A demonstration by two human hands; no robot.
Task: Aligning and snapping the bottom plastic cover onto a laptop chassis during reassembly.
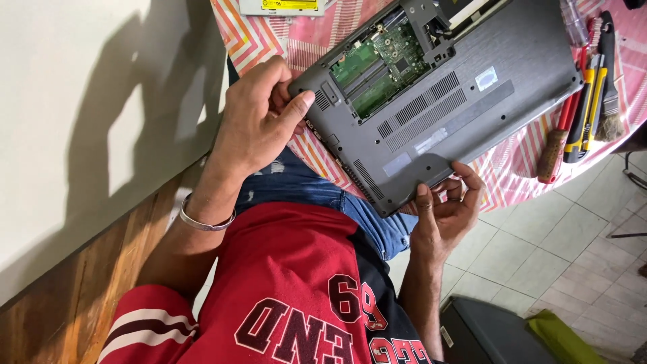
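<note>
The upturned grey laptop (438, 101) lies with its long axis running from lower centre to upper right — left hand (259, 121) pinching its left corner, right hand (445, 209) curled under its lower edge.

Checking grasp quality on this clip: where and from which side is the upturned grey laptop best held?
By its two near corners, from the person's side. The laptop lies base up and overhangs the table edge there, so fingers fit under. The left hand and right hand already hold those corners. Avoid the open bay with the green circuit board.
</note>
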